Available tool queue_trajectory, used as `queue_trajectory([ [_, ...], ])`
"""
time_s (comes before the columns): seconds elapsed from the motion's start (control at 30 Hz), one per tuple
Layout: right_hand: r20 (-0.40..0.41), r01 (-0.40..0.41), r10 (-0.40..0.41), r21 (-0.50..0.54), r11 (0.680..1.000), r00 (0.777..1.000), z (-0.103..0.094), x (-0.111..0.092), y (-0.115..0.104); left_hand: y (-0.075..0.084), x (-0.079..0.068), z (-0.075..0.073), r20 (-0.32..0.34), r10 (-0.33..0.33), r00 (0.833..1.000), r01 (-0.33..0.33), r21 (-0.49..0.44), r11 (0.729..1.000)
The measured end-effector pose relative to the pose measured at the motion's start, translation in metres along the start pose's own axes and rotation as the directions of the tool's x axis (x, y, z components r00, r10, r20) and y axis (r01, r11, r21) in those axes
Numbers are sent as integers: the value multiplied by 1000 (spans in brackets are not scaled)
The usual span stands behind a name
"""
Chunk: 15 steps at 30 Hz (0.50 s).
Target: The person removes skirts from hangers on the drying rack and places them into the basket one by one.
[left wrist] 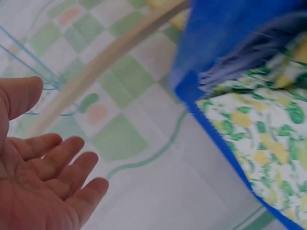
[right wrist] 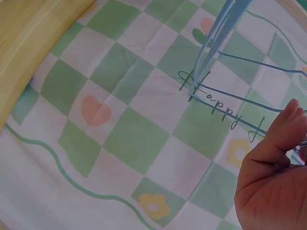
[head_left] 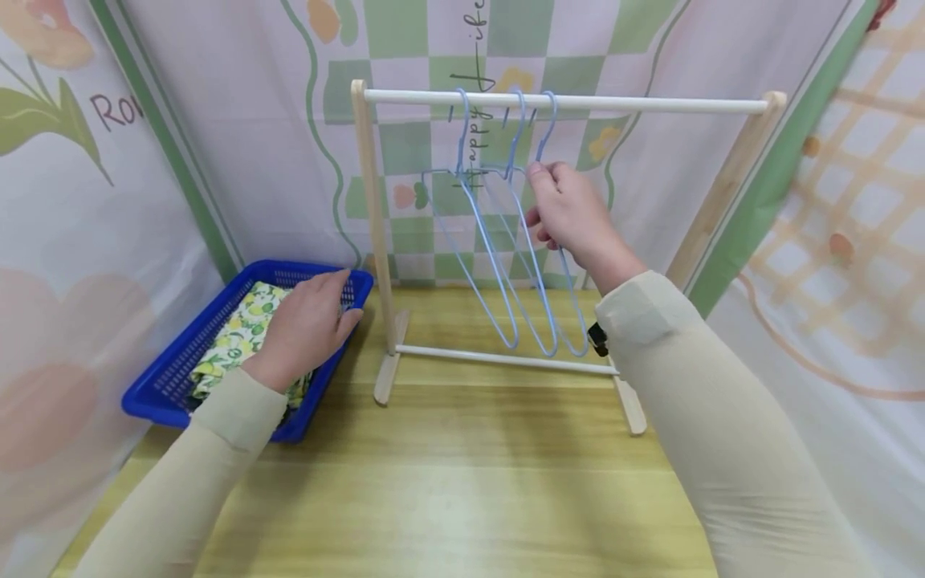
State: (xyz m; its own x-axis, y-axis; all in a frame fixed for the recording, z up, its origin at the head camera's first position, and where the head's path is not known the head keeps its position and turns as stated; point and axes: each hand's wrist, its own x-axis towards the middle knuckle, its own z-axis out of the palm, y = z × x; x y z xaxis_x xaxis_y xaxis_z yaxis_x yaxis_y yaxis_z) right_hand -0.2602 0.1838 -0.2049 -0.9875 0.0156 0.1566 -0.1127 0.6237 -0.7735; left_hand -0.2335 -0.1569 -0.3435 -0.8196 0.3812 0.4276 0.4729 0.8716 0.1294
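Note:
Three light-blue hangers hang from the white top rod [head_left: 650, 104] of a small wooden rack. My right hand [head_left: 571, 210] pinches the rightmost hanger [head_left: 576, 321] just under its hook; the thumb and fingers meet there in the right wrist view too. The middle hanger [head_left: 538, 281] and the left hanger [head_left: 487, 241] hang beside it. Over a blue basket [head_left: 169, 413] at the left, my left hand [head_left: 307, 325] holds nothing, its fingers loosely extended. Folded cloth with a lemon print [head_left: 242, 329] lies in the basket, partly covered by that hand.
The rack's left wooden post [head_left: 372, 209] stands between the basket and the hangers. A lower white bar [head_left: 506, 361] crosses near the wood-grain table [head_left: 448, 482]. Printed curtains [head_left: 275, 160] enclose the back and sides.

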Motion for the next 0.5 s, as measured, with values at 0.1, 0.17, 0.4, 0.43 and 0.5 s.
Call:
queue_trajectory([
  [0.1, 5, -20, 20, 75, 997, 1000, -3, -2, 1, 8, 1, -5, -120, 50, 992, -49, 8, 999],
  [0.17, 4, -40, 39, 112, 993, 999, -4, -3, 1, 12, 2, -8, -183, 82, 980, -81, 15, 997],
  [0.4, -17, -67, 73, 246, 967, 997, -8, -8, 2, 23, 1, -14, -259, 115, 959, -106, 49, 993],
  [0.43, -22, -64, 71, 248, 967, 997, -10, -9, 4, 24, 1, -14, -254, 111, 961, -101, 54, 993],
  [0.5, -41, -47, 59, 244, 969, 997, -12, -12, 9, 25, 0, -15, -236, 101, 966, -86, 75, 993],
])
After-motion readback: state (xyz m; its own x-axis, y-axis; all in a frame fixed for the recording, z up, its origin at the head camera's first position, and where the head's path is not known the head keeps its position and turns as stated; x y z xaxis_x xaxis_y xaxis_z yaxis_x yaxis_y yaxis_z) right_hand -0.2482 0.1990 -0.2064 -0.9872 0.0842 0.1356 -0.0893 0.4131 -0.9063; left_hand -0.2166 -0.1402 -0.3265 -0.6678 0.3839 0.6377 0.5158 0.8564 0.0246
